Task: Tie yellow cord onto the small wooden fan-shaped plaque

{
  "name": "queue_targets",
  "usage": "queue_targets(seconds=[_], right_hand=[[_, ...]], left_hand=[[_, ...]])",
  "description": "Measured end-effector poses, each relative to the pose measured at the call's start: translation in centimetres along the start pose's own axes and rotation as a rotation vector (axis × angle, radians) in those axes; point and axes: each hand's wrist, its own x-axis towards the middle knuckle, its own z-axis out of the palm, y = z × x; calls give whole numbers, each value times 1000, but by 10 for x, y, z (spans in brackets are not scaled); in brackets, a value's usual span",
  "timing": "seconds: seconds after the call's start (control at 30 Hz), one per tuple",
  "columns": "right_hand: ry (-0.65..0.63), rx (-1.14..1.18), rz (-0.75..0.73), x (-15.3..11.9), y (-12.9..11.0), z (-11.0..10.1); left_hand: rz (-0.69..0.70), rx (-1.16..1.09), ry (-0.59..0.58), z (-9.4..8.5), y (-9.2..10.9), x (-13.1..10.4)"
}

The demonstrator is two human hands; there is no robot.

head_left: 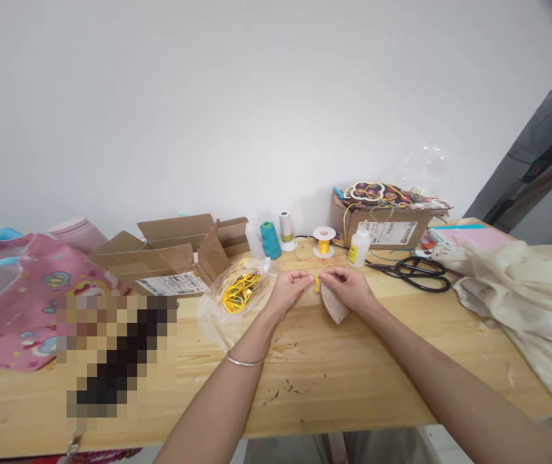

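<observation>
Above the middle of the wooden table (305, 367), my hands are close together. My left hand (288, 290) has thumb and forefinger pinched at a short bit of yellow cord (317, 283). My right hand (349, 288) grips a pointed, greyish-brown flat piece (335, 305) with a darker edge; its material is unclear. The yellow cord lies at this piece's upper end, between the two sets of fingertips. Whether it is fastened there is too small to tell. Just left of my left hand lies a clear plastic bag (213, 316) with a bundle of yellow cord (240, 293).
Behind my hands stand a teal thread cone (270, 240), a white spool (285, 231), a yellow cord spool (324, 245) and a bottle (359, 247). Black-handled scissors (418, 272) lie right, near cream cloth (522, 283). Cardboard boxes (169, 258) and a pink bag (39, 290) are left.
</observation>
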Motion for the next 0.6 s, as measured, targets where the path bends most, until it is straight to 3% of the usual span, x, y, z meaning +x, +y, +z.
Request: queue_targets(seconds=[0.2, 0.43, 0.6], right_hand=[[42, 8, 15, 1, 2, -2], [41, -40, -7, 2, 4, 0], [57, -84, -42, 1, 5, -1]], left_hand=[[-7, -30, -60, 0, 1, -3], [41, -11, 10, -1, -5, 2], [78, 75, 0, -1, -6, 2]])
